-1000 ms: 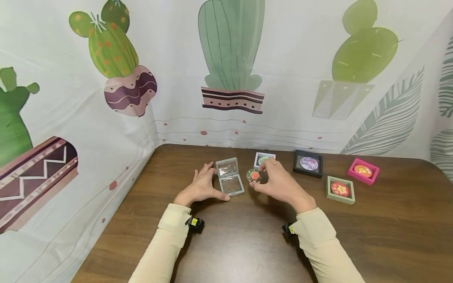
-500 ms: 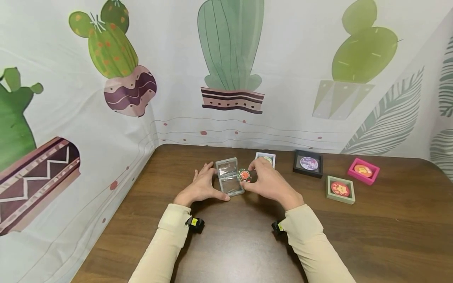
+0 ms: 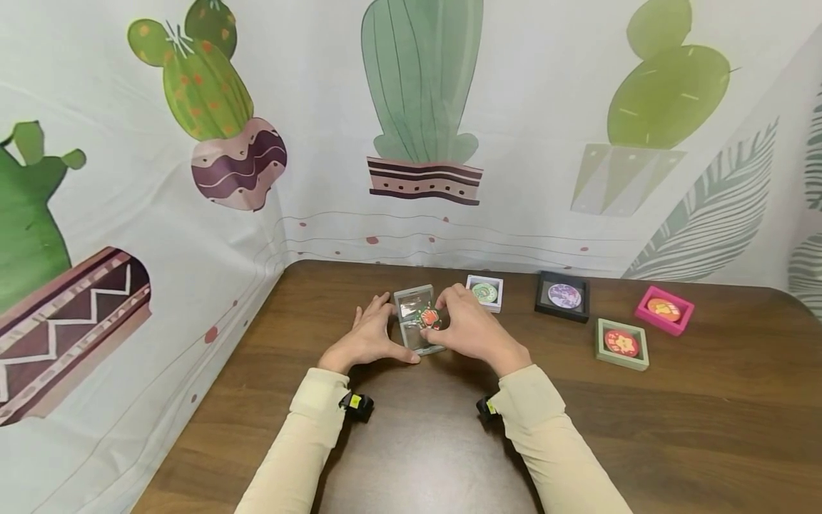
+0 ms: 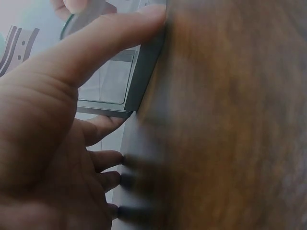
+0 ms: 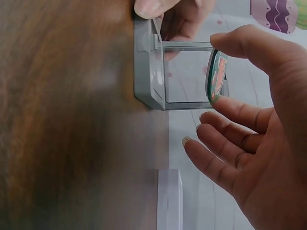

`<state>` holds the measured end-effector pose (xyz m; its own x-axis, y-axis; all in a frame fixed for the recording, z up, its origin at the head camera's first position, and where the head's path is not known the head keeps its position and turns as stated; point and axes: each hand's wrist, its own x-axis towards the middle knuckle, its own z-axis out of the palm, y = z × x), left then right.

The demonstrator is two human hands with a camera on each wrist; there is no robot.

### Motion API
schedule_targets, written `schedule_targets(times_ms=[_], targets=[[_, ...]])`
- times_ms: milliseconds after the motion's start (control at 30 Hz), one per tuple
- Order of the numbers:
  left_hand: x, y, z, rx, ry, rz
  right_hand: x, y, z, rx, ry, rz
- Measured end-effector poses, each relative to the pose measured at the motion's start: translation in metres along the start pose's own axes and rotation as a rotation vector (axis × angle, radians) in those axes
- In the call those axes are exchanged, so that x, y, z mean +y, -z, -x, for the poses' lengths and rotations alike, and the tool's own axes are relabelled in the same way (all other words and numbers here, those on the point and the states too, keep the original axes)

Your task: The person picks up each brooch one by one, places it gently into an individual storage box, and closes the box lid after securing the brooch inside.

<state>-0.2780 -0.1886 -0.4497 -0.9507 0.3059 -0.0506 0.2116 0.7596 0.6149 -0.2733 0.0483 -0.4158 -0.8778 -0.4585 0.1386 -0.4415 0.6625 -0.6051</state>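
A grey hinged display case (image 3: pixel 411 337) with clear film windows lies open on the table, its lid raised in the right wrist view. My left hand (image 3: pixel 369 338) holds it, thumb on the near edge and index finger at the side; the other fingers spread out behind. Between thumb and index finger my right hand (image 3: pixel 477 330) pinches a round badge (image 3: pixel 428 316), dark green with an orange-red paw-like picture. The badge (image 5: pixel 218 76) is tilted and held above the case's lower half, apart from the film. My right hand's other fingers are loosely bent.
Right of the hands are a white frame (image 3: pixel 499 307) with a green badge, a black frame (image 3: pixel 562 312), a pink frame (image 3: pixel 679 323) and a light green frame (image 3: pixel 623 361), each holding a round badge. A cactus-print cloth (image 3: pixel 539 214) hangs behind the brown table (image 3: pixel 706 428).
My right hand has moved left with the badge, from beside the case to over it. The white frame is less covered now. My left hand and the case have stayed put.
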Motion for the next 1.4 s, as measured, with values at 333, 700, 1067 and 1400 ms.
schedule_targets(times_ms=[333,700,1067,1400], targets=[[0.001,0.001,0.002,0.001,-0.002,0.008,0.004,-0.011,-0.004,-0.013,-0.003,0.052],[-0.003,-0.001,-0.001,0.000,-0.001,0.000,0.009,-0.016,-0.006,-0.030,-0.016,0.046],[0.000,0.000,0.000,-0.006,-0.001,-0.006,0.011,-0.022,-0.006,-0.032,-0.021,0.030],[0.002,0.000,0.001,-0.002,0.002,-0.010,0.013,-0.025,-0.006,-0.056,-0.038,0.010]])
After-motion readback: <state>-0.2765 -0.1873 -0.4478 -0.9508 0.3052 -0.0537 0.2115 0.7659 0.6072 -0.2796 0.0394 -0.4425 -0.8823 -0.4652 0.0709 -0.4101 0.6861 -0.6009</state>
